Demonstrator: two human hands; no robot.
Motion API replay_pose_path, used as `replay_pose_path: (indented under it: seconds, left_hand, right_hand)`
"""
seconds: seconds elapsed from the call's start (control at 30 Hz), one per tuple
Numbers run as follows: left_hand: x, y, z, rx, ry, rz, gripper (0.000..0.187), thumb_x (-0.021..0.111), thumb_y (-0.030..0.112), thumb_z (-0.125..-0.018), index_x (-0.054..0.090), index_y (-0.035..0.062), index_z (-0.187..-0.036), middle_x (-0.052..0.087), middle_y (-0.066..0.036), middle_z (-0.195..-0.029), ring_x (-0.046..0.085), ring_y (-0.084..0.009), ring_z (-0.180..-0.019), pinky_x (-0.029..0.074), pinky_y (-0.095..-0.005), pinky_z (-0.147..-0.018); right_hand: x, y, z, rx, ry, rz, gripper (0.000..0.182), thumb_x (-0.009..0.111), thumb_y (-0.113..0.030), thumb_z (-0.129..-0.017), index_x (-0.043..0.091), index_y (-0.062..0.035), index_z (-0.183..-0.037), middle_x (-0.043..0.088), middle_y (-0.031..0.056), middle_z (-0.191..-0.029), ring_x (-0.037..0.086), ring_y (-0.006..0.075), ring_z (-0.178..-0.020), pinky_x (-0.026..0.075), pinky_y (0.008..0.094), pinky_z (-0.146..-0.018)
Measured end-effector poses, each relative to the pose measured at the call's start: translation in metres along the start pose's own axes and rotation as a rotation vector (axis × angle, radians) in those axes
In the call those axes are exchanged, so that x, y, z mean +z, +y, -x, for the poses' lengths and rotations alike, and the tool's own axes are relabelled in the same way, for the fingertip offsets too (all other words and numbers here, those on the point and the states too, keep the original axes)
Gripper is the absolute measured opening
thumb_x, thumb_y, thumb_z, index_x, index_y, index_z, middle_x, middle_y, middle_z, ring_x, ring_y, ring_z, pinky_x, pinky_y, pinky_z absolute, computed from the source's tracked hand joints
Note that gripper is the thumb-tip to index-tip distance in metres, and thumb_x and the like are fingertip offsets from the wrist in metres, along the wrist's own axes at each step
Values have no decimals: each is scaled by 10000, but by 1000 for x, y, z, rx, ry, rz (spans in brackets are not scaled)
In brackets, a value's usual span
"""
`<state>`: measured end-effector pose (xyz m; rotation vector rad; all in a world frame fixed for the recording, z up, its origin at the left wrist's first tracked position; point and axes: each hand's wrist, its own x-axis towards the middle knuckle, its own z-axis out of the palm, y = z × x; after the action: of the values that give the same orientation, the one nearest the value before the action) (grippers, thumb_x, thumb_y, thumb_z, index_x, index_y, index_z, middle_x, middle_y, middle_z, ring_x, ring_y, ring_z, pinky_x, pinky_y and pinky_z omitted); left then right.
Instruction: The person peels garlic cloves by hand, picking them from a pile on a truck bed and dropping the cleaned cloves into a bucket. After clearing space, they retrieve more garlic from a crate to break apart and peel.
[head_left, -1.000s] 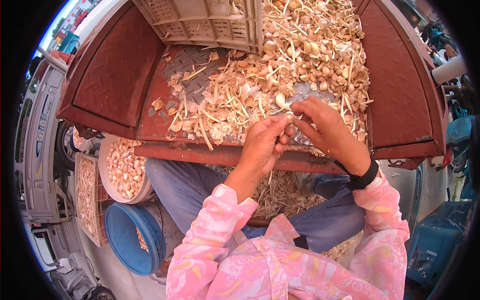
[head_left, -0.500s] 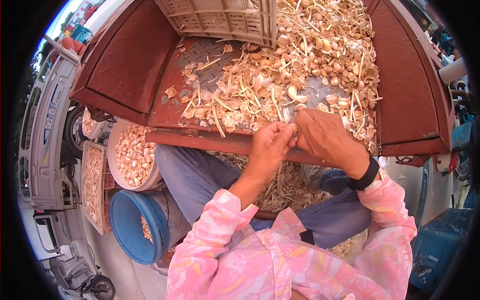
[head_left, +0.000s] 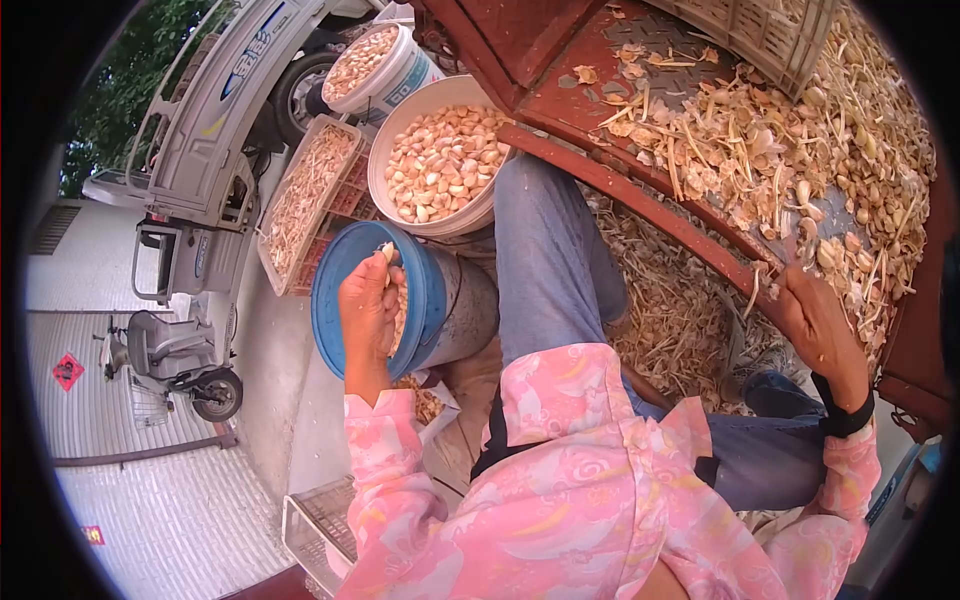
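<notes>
My left hand (head_left: 368, 308) is over the blue bucket (head_left: 325, 290), its fingers closed on a pale garlic clove (head_left: 388, 251). More cloves show inside that bucket, partly hidden by the hand. My right hand (head_left: 822, 325) rests at the front edge of the red metal truck bed (head_left: 640, 185), fingers curled. What it grips is hidden; a strip of dry garlic stalk (head_left: 754, 290) hangs beside its fingertips. Around it lies a heap of garlic skins, stalks and loose cloves (head_left: 730, 140).
A white bucket (head_left: 378, 175) full of cloves stands behind the blue one, with another white bucket (head_left: 405, 75) farther back. A crate of skins (head_left: 310, 190) is at their left. Garlic waste (head_left: 670, 310) covers the ground between my legs. A plastic crate (head_left: 750, 35) sits on the bed.
My hands were together over the bed's edge. My left hand has moved left to the blue bucket with a clove; my right hand stays at the edge. The view has swung left.
</notes>
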<state>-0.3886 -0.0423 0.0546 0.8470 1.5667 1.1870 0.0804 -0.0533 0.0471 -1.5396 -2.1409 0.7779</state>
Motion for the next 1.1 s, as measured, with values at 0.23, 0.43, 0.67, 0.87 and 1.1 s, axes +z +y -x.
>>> replay_pose_path:
  seconds: [0.23,0.43,0.67,0.87,1.1]
  left_hand:
    - [-139,-102,-41,-338,345,-907,956,530,673,-753,327,-68,-1323,407,-303,-1272,430,-377,-1137,381,-395,-886]
    - [-70,-41,-62,216,313,-1382,388,594,359,-836,622,-11,-947,581,-209,-1097,501,-357,-1078,368,-412,-926]
    - [132,20,-42,830,10,-944,146,603,105,-813,548,-6,-735,621,-150,-968,554,-278,-921,410,-367,-837]
    - [283,12,26,500,-781,-329,171,605,110,-849,590,-26,-952,616,-91,-925,575,-110,-745,461,-234,-656]
    - [367,-45,39,142,-979,64,360,565,116,-889,485,-24,-1211,624,-79,-954,614,-120,-820,499,-217,-698]
  right_hand:
    - [11,1,6,-61,-178,196,148,522,-143,-808,518,-11,-742,547,189,-672,548,399,-649,429,452,-574]
    - [-8,7,22,-79,-356,132,169,536,-201,-842,591,-48,-798,603,148,-707,595,351,-695,463,411,-599]
    - [-43,45,6,127,381,379,112,568,-68,-777,576,-53,-888,560,125,-809,581,340,-767,452,428,-645]
    - [-35,63,-5,165,240,356,140,588,-61,-766,541,-40,-896,534,160,-845,570,346,-803,449,428,-669]
    - [-20,60,-12,210,440,-225,175,612,-79,-812,504,-17,-936,539,101,-783,570,197,-662,460,339,-597]
